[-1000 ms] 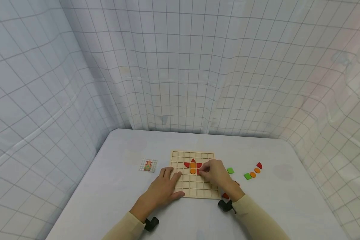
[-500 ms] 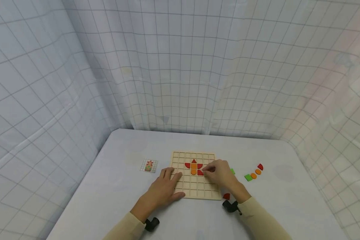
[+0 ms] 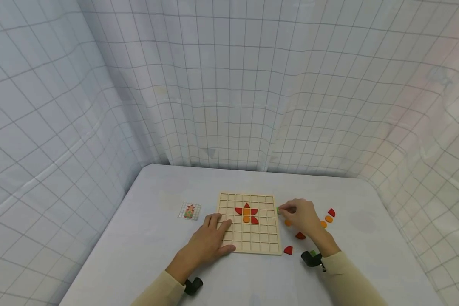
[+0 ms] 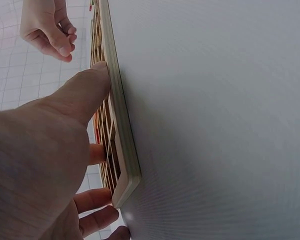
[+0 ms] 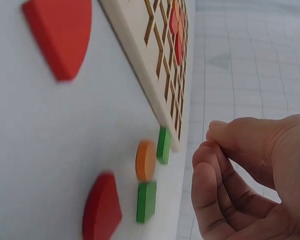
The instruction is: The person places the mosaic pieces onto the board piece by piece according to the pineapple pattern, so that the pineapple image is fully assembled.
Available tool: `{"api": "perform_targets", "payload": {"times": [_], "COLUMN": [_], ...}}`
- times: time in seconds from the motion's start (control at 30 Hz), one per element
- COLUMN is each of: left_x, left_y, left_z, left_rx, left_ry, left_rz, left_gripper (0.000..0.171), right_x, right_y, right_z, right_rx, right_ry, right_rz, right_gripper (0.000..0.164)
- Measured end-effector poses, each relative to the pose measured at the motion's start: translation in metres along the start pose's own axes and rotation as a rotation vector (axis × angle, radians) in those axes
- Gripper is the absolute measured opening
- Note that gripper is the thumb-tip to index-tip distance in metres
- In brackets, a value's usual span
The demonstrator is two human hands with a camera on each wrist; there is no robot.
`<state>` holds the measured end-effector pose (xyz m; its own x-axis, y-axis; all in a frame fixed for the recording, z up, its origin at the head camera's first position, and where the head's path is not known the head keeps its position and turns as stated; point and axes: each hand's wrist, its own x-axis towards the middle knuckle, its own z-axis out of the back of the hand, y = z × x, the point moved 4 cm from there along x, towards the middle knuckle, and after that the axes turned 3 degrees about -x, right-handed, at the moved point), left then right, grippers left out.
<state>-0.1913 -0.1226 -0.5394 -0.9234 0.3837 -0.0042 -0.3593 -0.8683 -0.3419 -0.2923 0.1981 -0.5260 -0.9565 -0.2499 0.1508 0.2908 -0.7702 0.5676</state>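
In the head view, a pale wooden grid board (image 3: 252,246) bears red and orange flat pieces. On its left side rests my left hand (image 3: 206,242), fingers spread and thumb along the front edge. The left wrist view shows that thumb (image 4: 92,82) touching the board's rim. My right hand (image 3: 300,214) is just right of the board, beside a green tile (image 3: 278,211). In the right wrist view, this hand's fingers are curled and thumb and index tips meet with nothing visible between them. The green tile (image 5: 163,145) lies by the board's edge, apart from the fingertips.
Right of the board lie an orange disc (image 3: 288,222), red quarter-round pieces (image 3: 300,236) and another green tile (image 3: 313,253). Farther right are a red quarter-round (image 3: 331,212) and orange discs (image 3: 329,219). A gridded pattern card (image 3: 189,211) lies left. White curtains surround the table (image 3: 157,182).
My right hand has left the red quarter-round piece on the board and moved right, past the board's edge. My left hand has stayed in place.
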Motion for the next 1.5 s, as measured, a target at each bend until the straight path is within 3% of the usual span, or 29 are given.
{"api": "perform_targets", "payload": {"times": [0.37, 0.77, 1.13, 1.5], "left_x": [-0.003, -0.003, -0.001, 0.001], "left_y": [0.003, 0.001, 0.001, -0.001], "left_z": [-0.005, -0.004, -0.003, 0.0], "left_rx": [-0.007, 0.002, 0.004, 0.008], "left_ry": [0.016, -0.012, -0.01, -0.001], "left_rz": [0.013, -0.011, -0.005, -0.005], "left_gripper": [0.078, 0.078, 0.079, 0.078], "right_x": [-0.008, -0.013, -0.017, -0.023], "right_y": [-0.037, -0.085, -0.113, -0.132], "right_z": [0.028, 0.06, 0.074, 0.079], "right_rx": [-0.027, -0.053, -0.073, -0.067], "right_ry": [-0.087, -0.176, -0.131, -0.035], "right_rz": [-0.031, -0.109, -0.214, -0.288], "right_gripper": [0.012, 0.018, 0.033, 0.036]}}
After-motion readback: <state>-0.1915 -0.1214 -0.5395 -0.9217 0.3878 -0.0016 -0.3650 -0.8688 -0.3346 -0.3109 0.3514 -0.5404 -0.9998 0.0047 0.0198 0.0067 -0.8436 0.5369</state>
